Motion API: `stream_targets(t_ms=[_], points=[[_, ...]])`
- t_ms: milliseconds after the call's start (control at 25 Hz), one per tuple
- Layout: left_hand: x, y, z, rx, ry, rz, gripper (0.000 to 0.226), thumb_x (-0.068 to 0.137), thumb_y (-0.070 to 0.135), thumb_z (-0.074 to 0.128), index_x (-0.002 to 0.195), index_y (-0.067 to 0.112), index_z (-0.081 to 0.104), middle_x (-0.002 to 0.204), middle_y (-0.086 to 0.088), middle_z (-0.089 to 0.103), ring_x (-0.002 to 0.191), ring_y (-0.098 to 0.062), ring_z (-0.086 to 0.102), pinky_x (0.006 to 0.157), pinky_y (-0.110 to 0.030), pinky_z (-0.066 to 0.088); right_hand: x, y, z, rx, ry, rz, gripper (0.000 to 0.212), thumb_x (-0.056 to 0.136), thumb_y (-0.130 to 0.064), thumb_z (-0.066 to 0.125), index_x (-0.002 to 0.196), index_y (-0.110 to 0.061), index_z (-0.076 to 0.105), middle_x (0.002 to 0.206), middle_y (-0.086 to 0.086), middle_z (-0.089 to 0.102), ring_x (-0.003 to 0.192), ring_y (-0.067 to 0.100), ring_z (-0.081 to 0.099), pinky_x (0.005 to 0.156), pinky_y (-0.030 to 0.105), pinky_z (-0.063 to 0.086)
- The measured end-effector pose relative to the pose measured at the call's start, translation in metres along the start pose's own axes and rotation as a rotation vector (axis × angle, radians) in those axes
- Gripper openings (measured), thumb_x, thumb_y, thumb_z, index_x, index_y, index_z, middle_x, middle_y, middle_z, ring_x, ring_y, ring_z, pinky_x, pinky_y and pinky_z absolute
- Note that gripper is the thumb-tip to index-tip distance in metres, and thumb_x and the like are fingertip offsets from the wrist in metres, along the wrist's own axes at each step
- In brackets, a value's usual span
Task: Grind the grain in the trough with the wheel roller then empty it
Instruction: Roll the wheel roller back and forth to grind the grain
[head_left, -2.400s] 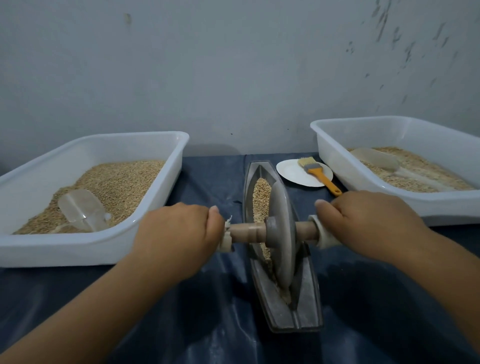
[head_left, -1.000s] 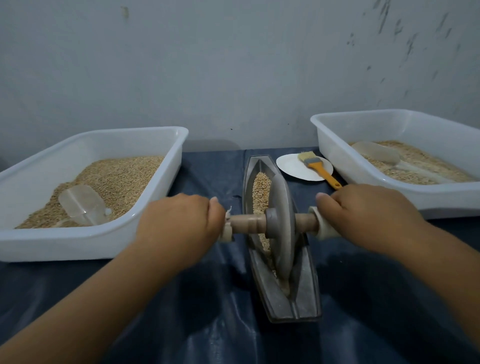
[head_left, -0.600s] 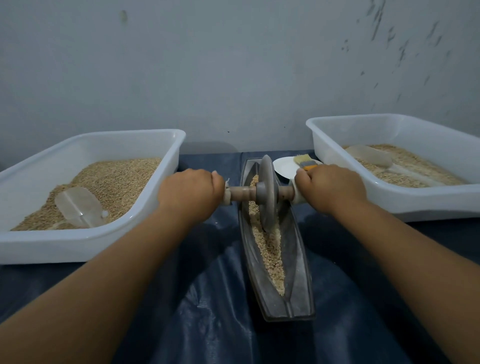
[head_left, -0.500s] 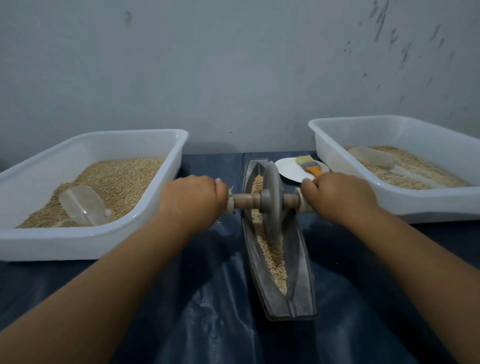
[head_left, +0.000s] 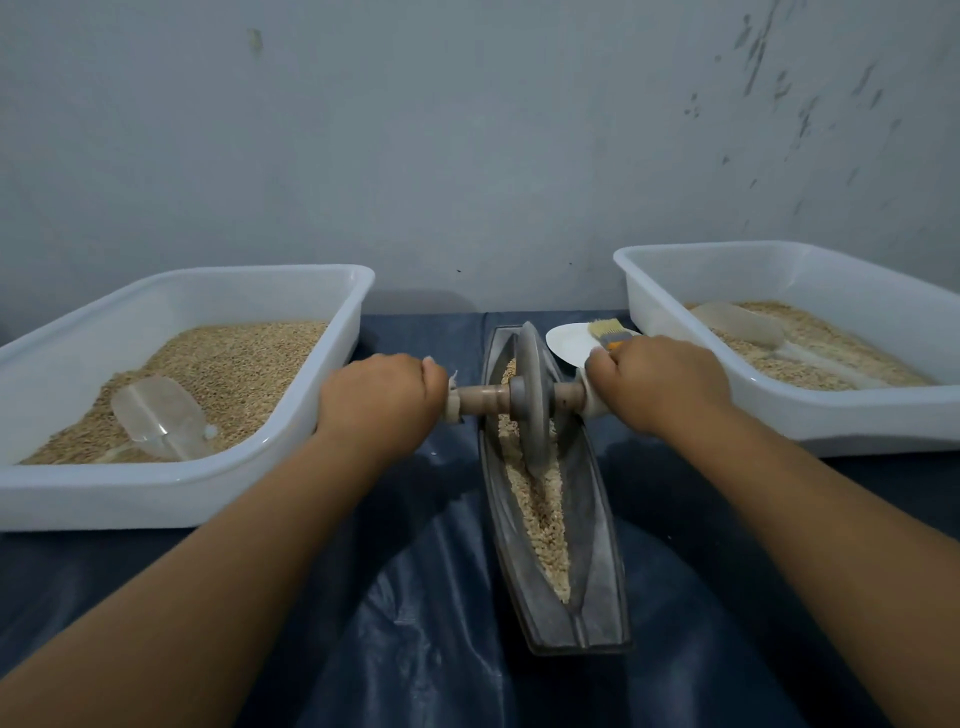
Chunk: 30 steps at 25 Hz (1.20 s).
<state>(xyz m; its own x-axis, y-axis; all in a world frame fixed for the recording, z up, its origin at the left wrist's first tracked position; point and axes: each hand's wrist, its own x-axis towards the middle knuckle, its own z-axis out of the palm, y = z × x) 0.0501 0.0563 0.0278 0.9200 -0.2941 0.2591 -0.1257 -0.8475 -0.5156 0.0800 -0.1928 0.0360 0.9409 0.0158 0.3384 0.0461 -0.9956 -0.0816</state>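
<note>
The left hand (head_left: 382, 397) and right hand (head_left: 657, 387) each grip an end of the wheel roller (head_left: 530, 395), which stands near the far end of the trough (head_left: 597, 525); the grain (head_left: 540, 509) looks mostly whole; roll with even downward pressure, keeping the wheel centred and upright.
</note>
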Motion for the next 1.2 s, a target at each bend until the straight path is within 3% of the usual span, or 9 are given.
stream_targets(t_ms=[80,200,320,400,520,600,680,920,1200], points=[[-0.009,0.0,-0.005,-0.05,0.006,0.003,0.043,0.091,0.021,0.054,0.128,0.007,0.037,0.101,-0.008,0.058,0.082,-0.027,0.059,0.063,-0.036,0.05,-0.007,0.001,-0.004,0.012,-0.042,-0.008,0.046,0.096,-0.041,0.026,0.075,-0.015,0.057,0.067,0.003,0.05,0.061,0.018,0.046,0.056,0.03,0.03],[-0.054,0.001,-0.005,-0.143,0.221,0.137,0.046,0.07,0.012,0.075,0.103,0.0,0.046,0.069,-0.012,0.054,0.05,-0.029,0.051,0.042,-0.029,0.039,-0.048,0.012,-0.016,0.033,0.001,-0.106,0.052,0.091,-0.049,0.026,0.053,-0.023,0.051,0.051,-0.002,0.049,0.05,0.012,0.047,0.047,0.026,0.025],[-0.066,-0.002,-0.001,-0.224,0.399,0.184,0.044,0.061,0.003,0.075,0.087,0.003,0.04,0.051,-0.01,0.045,0.034,-0.023,0.038,0.038,-0.022,0.03,-0.063,0.014,-0.025,0.019,0.044,-0.133,0.058,0.087,-0.056,0.018,0.044,-0.025,0.044,0.042,-0.003,0.044,0.041,0.008,0.043,0.045,0.024,0.022],[-0.053,0.0,-0.001,-0.125,0.326,0.149,0.039,0.064,0.004,0.073,0.094,-0.001,0.049,0.058,-0.013,0.052,0.04,-0.028,0.046,0.04,-0.025,0.032,-0.049,0.008,-0.016,-0.004,0.042,-0.092,0.056,0.093,-0.05,0.024,0.05,-0.024,0.048,0.051,-0.003,0.047,0.048,0.01,0.043,0.047,0.025,0.023],[-0.012,0.001,-0.003,-0.023,0.04,-0.004,0.039,0.087,0.02,0.061,0.12,0.006,0.044,0.093,-0.009,0.06,0.074,-0.027,0.059,0.054,-0.034,0.044,-0.014,-0.001,-0.003,0.001,0.032,-0.01,0.049,0.098,-0.04,0.028,0.063,-0.017,0.053,0.064,0.002,0.047,0.058,0.018,0.043,0.052,0.029,0.026],[0.002,-0.003,-0.006,-0.056,-0.042,0.008,0.034,0.089,0.021,0.059,0.118,0.01,0.044,0.099,-0.007,0.059,0.082,-0.025,0.059,0.066,-0.036,0.051,-0.002,-0.002,-0.001,0.015,-0.002,0.002,0.046,0.098,-0.039,0.027,0.071,-0.014,0.055,0.071,0.005,0.049,0.065,0.023,0.046,0.058,0.031,0.029],[-0.011,-0.001,-0.012,-0.066,-0.017,0.022,0.035,0.088,0.021,0.058,0.117,0.009,0.043,0.096,-0.007,0.058,0.079,-0.026,0.058,0.062,-0.037,0.05,-0.013,0.002,-0.005,0.037,-0.031,-0.02,0.046,0.098,-0.039,0.029,0.068,-0.015,0.054,0.067,0.003,0.05,0.061,0.02,0.046,0.054,0.029,0.027],[-0.067,-0.001,-0.006,-0.172,0.38,0.185,0.05,0.057,0.004,0.078,0.09,0.0,0.041,0.052,-0.012,0.046,0.035,-0.024,0.04,0.04,-0.023,0.032,-0.067,0.016,-0.022,0.072,0.008,-0.114,0.058,0.089,-0.054,0.024,0.047,-0.023,0.049,0.044,-0.002,0.046,0.043,0.01,0.046,0.046,0.025,0.027],[0.002,-0.001,-0.006,-0.011,0.003,0.039,0.04,0.091,0.022,0.056,0.126,0.008,0.04,0.104,-0.008,0.059,0.085,-0.025,0.06,0.069,-0.036,0.052,-0.005,0.0,0.005,0.024,0.05,-0.006,0.052,0.099,-0.042,0.026,0.076,-0.014,0.062,0.068,0.003,0.049,0.064,0.023,0.047,0.057,0.031,0.03]])
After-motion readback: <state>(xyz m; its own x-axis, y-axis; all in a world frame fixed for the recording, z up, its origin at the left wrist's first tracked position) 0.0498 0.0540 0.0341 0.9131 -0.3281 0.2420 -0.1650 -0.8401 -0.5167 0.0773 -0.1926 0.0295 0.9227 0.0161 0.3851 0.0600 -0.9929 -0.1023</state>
